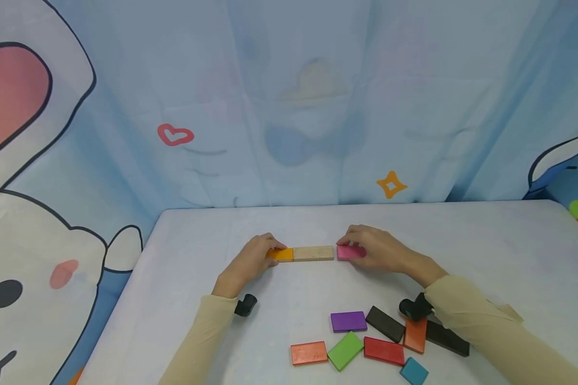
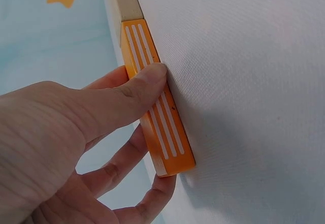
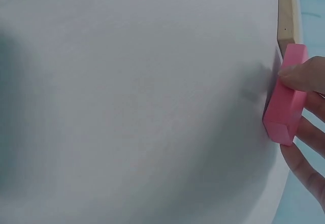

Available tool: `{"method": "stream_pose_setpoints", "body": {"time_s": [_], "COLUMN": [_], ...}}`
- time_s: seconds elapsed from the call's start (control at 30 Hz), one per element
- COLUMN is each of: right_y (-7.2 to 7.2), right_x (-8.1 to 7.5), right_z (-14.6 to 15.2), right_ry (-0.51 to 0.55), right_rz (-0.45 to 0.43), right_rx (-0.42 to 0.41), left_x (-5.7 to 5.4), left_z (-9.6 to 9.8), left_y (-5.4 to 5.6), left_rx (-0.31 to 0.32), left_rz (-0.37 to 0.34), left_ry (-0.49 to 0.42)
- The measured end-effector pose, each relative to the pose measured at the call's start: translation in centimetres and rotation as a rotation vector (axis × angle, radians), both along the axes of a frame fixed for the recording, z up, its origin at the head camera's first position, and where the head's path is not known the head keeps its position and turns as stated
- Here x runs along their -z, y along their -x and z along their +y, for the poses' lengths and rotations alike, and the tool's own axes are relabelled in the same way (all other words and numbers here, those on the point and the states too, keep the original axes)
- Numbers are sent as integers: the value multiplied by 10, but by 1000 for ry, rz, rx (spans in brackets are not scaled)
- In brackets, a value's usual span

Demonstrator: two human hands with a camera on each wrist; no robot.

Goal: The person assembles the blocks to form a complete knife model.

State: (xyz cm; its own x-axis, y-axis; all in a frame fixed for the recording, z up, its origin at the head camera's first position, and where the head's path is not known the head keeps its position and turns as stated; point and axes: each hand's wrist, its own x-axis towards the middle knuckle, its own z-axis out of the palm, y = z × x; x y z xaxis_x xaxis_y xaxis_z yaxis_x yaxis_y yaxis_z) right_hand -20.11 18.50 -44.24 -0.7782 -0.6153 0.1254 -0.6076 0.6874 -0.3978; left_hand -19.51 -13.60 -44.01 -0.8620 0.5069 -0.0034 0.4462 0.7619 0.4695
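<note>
My left hand (image 1: 252, 260) pinches an orange-yellow block (image 2: 161, 117) between thumb and fingers; white stripes run along the side facing the left wrist camera. End to end with it lies a plain wooden block (image 1: 313, 253) on the white table. My right hand (image 1: 379, 250) holds a pink block (image 3: 288, 99) by its long sides, thumb on the near face. In the head view a small gap parts the pink block from the wooden block's right end. All three are roughly in one row.
Nearer the front lie several loose blocks: purple (image 1: 349, 322), green (image 1: 345, 351), red (image 1: 383, 351), blue (image 1: 414, 371), orange (image 1: 309, 353) and black (image 1: 385, 324). My right sleeve (image 1: 481, 321) passes over some of them. A printed curtain (image 1: 289, 107) hangs behind the table (image 1: 197, 224).
</note>
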Motion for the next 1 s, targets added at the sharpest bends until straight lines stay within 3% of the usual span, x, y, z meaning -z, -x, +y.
{"method": "stream_pose_setpoints", "body": {"time_s": [0.47, 1.0], "right_y": [3, 0], "right_x": [-3, 1], "right_z": [-11, -13], "right_ry": [-46, -47], "right_rz": [-45, -3], "right_rx": [4, -22], "left_x": [-4, -3], "left_z": [0, 1], "left_y": [-2, -1], "left_rx": [-11, -21], "left_rz": [-13, -25], "left_ry": [-14, -22]}}
